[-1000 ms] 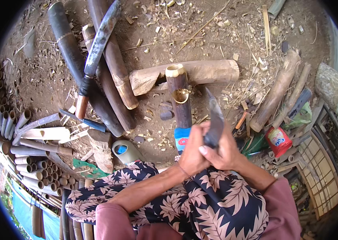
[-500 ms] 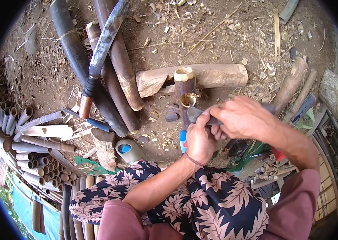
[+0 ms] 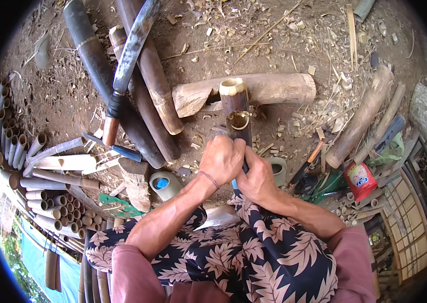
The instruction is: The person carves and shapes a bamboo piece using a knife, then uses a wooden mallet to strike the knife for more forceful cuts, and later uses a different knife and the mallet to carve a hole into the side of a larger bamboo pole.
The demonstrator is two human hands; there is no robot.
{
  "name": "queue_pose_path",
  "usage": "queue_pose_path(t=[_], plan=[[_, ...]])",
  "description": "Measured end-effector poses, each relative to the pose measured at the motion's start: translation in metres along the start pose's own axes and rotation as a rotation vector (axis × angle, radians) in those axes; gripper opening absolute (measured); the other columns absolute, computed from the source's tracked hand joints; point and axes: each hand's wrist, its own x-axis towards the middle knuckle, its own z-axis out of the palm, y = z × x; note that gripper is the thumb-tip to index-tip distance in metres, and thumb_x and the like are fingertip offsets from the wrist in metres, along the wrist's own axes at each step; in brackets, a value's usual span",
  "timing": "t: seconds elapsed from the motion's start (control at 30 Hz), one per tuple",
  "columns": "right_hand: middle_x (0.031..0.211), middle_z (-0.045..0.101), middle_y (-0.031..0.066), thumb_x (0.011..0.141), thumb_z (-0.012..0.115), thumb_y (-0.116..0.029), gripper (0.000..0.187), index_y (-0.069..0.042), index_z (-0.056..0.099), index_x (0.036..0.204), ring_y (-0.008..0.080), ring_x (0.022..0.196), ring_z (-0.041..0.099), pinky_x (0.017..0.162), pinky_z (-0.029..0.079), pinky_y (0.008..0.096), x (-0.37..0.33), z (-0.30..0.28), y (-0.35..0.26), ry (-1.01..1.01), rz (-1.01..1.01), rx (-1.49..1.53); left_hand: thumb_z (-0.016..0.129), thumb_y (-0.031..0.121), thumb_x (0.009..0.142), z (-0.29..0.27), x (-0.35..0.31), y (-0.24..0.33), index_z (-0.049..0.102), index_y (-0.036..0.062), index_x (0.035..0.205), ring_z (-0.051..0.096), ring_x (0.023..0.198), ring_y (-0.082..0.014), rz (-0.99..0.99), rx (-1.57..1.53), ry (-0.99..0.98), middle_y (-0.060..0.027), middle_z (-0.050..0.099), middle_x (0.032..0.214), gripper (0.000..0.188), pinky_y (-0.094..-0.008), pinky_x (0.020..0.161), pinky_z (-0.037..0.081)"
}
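Observation:
A dark bamboo tube (image 3: 234, 103) with a pale trimmed rim and an open notch in its side points away from me, its far part over a thick log (image 3: 281, 90). My left hand (image 3: 222, 160) is closed over the tube's near part, knuckles up. Right beside it, touching, my right hand (image 3: 258, 177) is closed on a dark grey blade (image 3: 245, 134), which lies just below the notch. Most of the blade and its handle are hidden by the hands. A bit of blue shows between my wrists.
At left, a big knife (image 3: 135, 48) lies across dark bamboo poles (image 3: 89, 45). Stacked cut tubes (image 3: 64, 212) fill the lower left. A thick bamboo section (image 3: 165, 186) stands near my left knee. On the right are a red packet (image 3: 360, 179), an orange-handled tool (image 3: 310, 159) and logs (image 3: 362, 118).
My right hand has swung left and down toward my body, turning the blade in line with the tube. My left hand has shifted left and up the tube. The red packet has come into view.

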Motion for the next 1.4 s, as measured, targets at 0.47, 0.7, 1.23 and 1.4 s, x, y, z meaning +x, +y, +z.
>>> queue_pose_path(t=[0.47, 0.7, 1.23, 1.4], plan=[[0.073, 0.070, 0.0113, 0.077, 0.065, -0.014, 0.018, -0.008, 0.068, 0.094, 0.0310, 0.067, 0.070, 0.054, 0.054, 0.0398, 0.073, -0.117, -0.059, -0.374, -0.444, -1.021, 0.048, 0.034, 0.097, 0.053, 0.005, 0.027, 0.056, 0.0029, 0.080, 0.045, 0.050, -0.0153, -0.172, -1.229, 0.053, -0.0017, 0.048, 0.058, 0.037, -0.0311, 0.051, 0.041], [0.076, 0.073, 0.0089, 0.078, 0.067, -0.019, 0.014, -0.009, 0.076, 0.079, 0.0240, 0.072, 0.073, 0.060, 0.057, 0.0352, 0.109, -0.092, -0.112, -0.697, -0.669, -1.366, 0.036, 0.052, 0.099, 0.054, 0.002, 0.020, 0.053, 0.0073, 0.087, 0.041, 0.058, -0.0167, -0.022, -1.830, -0.127, -0.0007, 0.038, 0.060, 0.049, -0.0347, 0.061, 0.040], [0.092, 0.069, 0.0110, 0.085, 0.061, -0.012, 0.041, 0.001, 0.055, 0.124, 0.0180, 0.079, 0.065, 0.066, 0.049, 0.0369, 0.015, -0.155, 0.061, 0.135, -0.149, -0.225, 0.067, 0.032, 0.084, -0.164, -0.005, -0.103, 0.051, -0.0022, 0.120, 0.063, 0.091, -0.0396, 0.101, 0.540, 0.676, -0.0246, 0.060, 0.107, 0.052, -0.0481, 0.083, 0.050], [0.128, 0.052, 0.0279, 0.081, 0.061, -0.005, 0.069, 0.004, 0.033, 0.143, 0.0367, 0.120, 0.053, 0.104, 0.040, 0.0430, 0.024, -0.160, 0.158, 0.620, -0.139, -0.467, 0.069, 0.031, 0.085, -0.112, 0.038, -0.029, 0.060, -0.0068, 0.107, 0.061, 0.104, -0.0394, 0.334, 0.145, 0.801, -0.0282, 0.061, 0.111, 0.044, -0.0455, 0.090, 0.049]])
